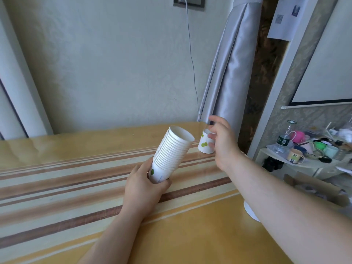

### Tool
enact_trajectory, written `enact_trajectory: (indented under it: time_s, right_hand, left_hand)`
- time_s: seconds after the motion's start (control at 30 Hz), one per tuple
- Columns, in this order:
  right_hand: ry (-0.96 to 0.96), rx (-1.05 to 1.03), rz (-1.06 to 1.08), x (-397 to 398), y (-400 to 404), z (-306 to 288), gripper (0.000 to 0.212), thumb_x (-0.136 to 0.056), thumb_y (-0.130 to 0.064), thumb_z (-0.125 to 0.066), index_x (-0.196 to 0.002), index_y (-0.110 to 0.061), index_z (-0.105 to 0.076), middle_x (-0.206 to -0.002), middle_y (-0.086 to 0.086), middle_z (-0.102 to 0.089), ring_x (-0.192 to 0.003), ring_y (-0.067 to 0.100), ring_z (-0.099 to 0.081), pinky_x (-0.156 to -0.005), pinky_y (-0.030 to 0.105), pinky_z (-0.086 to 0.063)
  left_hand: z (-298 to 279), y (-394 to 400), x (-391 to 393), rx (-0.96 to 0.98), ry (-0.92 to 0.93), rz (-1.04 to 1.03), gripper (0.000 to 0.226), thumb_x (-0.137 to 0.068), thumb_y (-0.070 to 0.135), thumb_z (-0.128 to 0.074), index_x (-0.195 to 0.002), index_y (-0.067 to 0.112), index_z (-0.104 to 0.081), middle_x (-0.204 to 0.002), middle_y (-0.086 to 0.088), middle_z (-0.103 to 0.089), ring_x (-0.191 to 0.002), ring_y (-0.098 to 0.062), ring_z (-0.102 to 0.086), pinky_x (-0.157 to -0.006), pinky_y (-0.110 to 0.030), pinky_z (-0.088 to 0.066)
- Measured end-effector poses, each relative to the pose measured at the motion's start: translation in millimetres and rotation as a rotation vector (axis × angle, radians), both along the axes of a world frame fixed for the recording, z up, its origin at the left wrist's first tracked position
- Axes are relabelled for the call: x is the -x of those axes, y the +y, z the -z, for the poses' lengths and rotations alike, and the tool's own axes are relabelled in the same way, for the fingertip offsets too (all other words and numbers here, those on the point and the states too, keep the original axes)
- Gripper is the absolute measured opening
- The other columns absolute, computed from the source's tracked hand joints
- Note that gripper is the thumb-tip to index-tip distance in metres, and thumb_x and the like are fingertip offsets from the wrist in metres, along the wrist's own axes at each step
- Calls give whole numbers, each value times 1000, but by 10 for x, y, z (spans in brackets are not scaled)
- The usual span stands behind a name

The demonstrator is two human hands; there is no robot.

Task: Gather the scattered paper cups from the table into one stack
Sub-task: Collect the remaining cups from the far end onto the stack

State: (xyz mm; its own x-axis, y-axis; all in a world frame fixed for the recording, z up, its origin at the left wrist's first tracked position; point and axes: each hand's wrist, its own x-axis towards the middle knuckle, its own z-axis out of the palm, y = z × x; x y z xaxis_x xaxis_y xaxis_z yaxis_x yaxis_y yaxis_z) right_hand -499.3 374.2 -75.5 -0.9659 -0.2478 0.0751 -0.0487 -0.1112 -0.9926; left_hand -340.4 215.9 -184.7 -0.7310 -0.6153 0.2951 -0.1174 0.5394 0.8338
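My left hand (pixel 142 187) grips the base of a tall stack of white paper cups (pixel 171 155), which tilts up and to the right above the table, mouth open toward the far right. A single upside-down white cup with green leaf print (pixel 204 144) stands near the table's far right corner. My right hand (pixel 222 140) is at that cup, fingers curled around its right side and touching it; the cup still rests on the table. Part of the cup is hidden behind my fingers.
The table (pixel 95 178) wears a yellow cloth with brown and cream stripes. A grey curtain (pixel 226 73) hangs behind the far corner. A cluttered white shelf with mugs and a bottle (pixel 297 151) stands to the right. A white round object (pixel 250 211) shows under my right forearm.
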Motion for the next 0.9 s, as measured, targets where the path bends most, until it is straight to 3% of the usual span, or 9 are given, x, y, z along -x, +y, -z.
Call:
enact_trajectory:
  time_s: [0.07, 0.13, 0.23, 0.37, 0.47, 0.53, 0.63, 0.83, 0.9]
  right_hand:
    - [-8, -188, 164, 329, -128, 83, 35, -88, -19, -59, -119, -34, -65, -139, 7, -56, -110, 30, -61, -79, 35, -50]
    - [5, -501, 234, 649, -217, 214, 57, -88, -22, -62, -143, -35, -55, -149, 8, -39, -124, 38, -53, -94, 41, -52]
    - [71, -920, 103, 906, -303, 350, 88, -88, -31, -61, -164, -48, -21, -166, 2, -12, -144, 45, -35, -115, 50, -45]
    - [266, -1378, -77, 1029, -406, 436, 92, -97, -30, -56, -166, -55, 0, -178, -7, 20, -159, 45, -6, -121, 59, -31]
    - [304, -1478, -110, 1046, -388, 447, 84, -97, -21, -53, -167, -47, -15, -179, 0, 12, -156, 44, -23, -112, 55, -43]
    - [374, -1483, -89, 1010, -351, 412, 60, -95, -14, -53, -151, -34, -42, -175, 9, -4, -127, 43, -53, -90, 45, -55]
    - [430, -1497, -17, 867, -305, 300, 39, -95, -17, -57, -132, -25, -49, -156, 15, -29, -87, 31, -56, -68, 38, -52]
    - [300, -1605, -54, 663, -93, 256, 95, -84, -31, -81, -160, -20, -25, -118, 8, -64, -90, 28, -66, -67, 37, -58]
    - [256, -1570, -106, 620, -13, 284, 113, -83, -34, -84, -168, -28, -9, -130, 9, -64, -100, 29, -65, -80, 41, -62]
  left_hand:
    - [4, -1, 9, -2, 10, 1, 53, -73, 35, -87, -118, 52, -65, -101, 18, -65, -103, -3, -59, -76, -25, -46]
    - [19, -10, 22, -6, 14, 5, 54, -73, 35, -87, -119, 53, -65, -101, 18, -65, -104, -2, -59, -78, -25, -47]
    - [35, -24, 35, -20, 17, 12, 51, -73, 36, -86, -116, 53, -65, -101, 17, -66, -103, -1, -59, -80, -28, -50]
    - [45, -47, 52, -24, 24, 12, 58, -74, 37, -86, -123, 58, -64, -105, 20, -67, -105, 3, -58, -82, -25, -51]
    - [40, -50, 54, -30, 22, 8, 61, -74, 37, -86, -127, 58, -63, -107, 20, -68, -105, 3, -59, -84, -26, -51]
    - [38, -55, 58, -34, 18, 5, 62, -73, 38, -87, -128, 56, -64, -107, 21, -68, -106, 0, -61, -85, -30, -52]
    - [45, -64, 65, -49, 19, 1, 57, -72, 39, -87, -124, 50, -67, -104, 19, -71, -105, -9, -64, -82, -33, -53]
    - [27, -49, 32, -54, 19, 16, 54, -72, 40, -88, -122, 49, -67, -103, 16, -72, -105, -13, -66, -83, -36, -56]
    - [13, -38, 17, -38, 14, 26, 61, -71, 41, -87, -127, 51, -66, -106, 18, -72, -108, -13, -66, -88, -40, -59]
